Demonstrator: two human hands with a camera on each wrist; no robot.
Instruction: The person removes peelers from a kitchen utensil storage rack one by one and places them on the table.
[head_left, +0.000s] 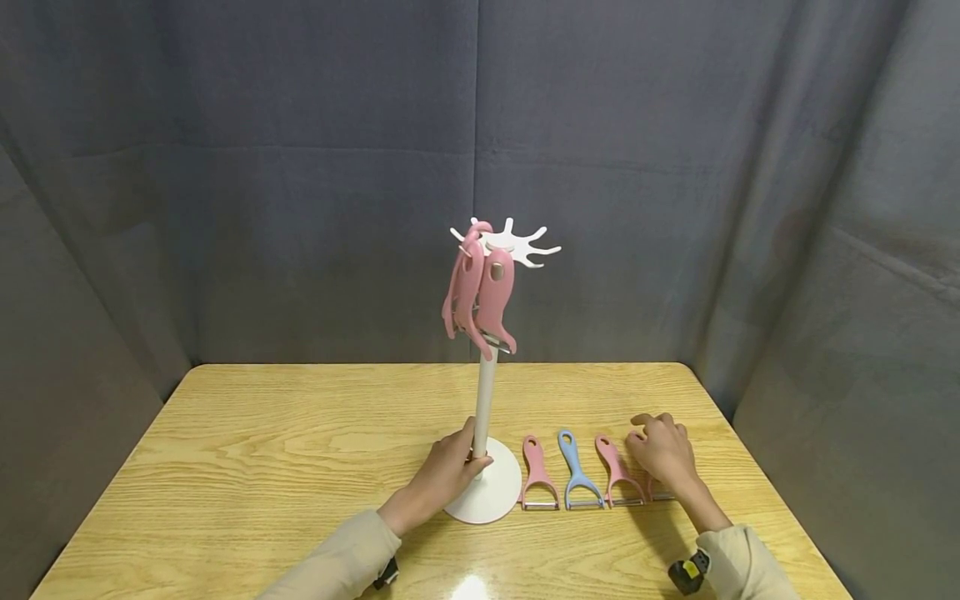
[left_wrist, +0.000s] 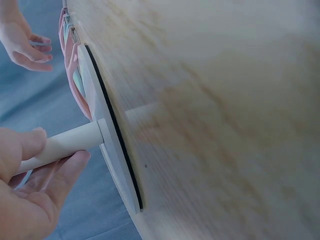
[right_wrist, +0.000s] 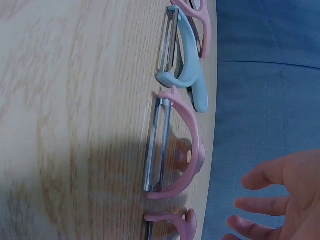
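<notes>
A white stand (head_left: 486,392) with a round base (head_left: 495,503) rises from the table, and my left hand (head_left: 441,473) holds its pole just above the base. Thumb and fingers curl round the pole (left_wrist: 67,143) in the left wrist view. Several pink peelers (head_left: 495,296) hang from the prongs (head_left: 517,243) on top. Right of the base lie a pink peeler (head_left: 533,454), a blue peeler (head_left: 571,457) and another pink peeler (head_left: 611,454). Above a partly hidden rightmost pink peeler (right_wrist: 187,227), my right hand (head_left: 663,450) hovers with loosely bent fingers, holding nothing.
The wooden table (head_left: 262,467) has its far edge close to a grey curtain (head_left: 337,250), which also hangs at both sides. The peelers lie side by side in a row, blades toward the near edge.
</notes>
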